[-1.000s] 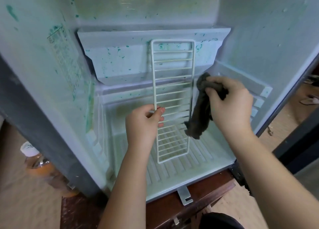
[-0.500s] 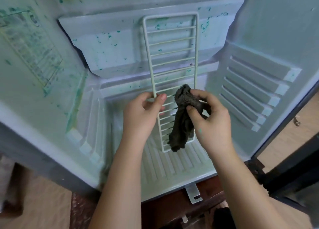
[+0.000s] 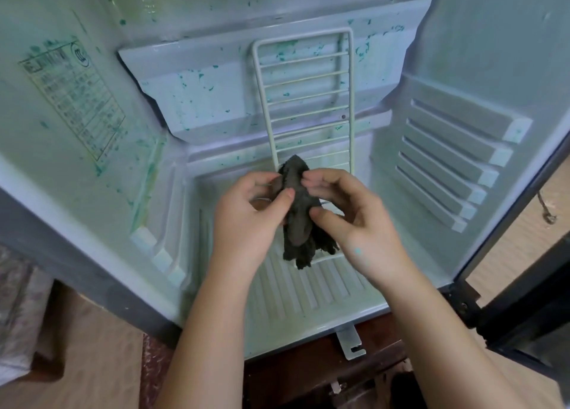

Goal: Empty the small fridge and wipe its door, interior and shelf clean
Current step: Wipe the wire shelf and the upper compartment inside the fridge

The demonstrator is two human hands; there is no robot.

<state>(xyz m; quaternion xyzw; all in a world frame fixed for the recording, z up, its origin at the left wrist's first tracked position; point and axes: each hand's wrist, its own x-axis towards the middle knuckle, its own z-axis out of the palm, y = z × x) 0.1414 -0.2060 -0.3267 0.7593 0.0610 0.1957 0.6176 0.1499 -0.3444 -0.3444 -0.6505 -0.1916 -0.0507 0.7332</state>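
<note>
Speckling the pale fridge interior [image 3: 92,137], green stains are being shown around the upright wire shelf [image 3: 305,100]. A dark crumpled cloth [image 3: 297,220] is being pinched before it by left hand [image 3: 246,223] and right hand [image 3: 364,223], fingers closed on it

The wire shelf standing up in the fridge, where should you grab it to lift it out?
Probably by a long side rail of the wire shelf, above the hands, coming from the front. It stands on end, tilted against the back wall, and those thick outer rails are bare there, while lower down the dark cloth and both hands cover it.
</note>
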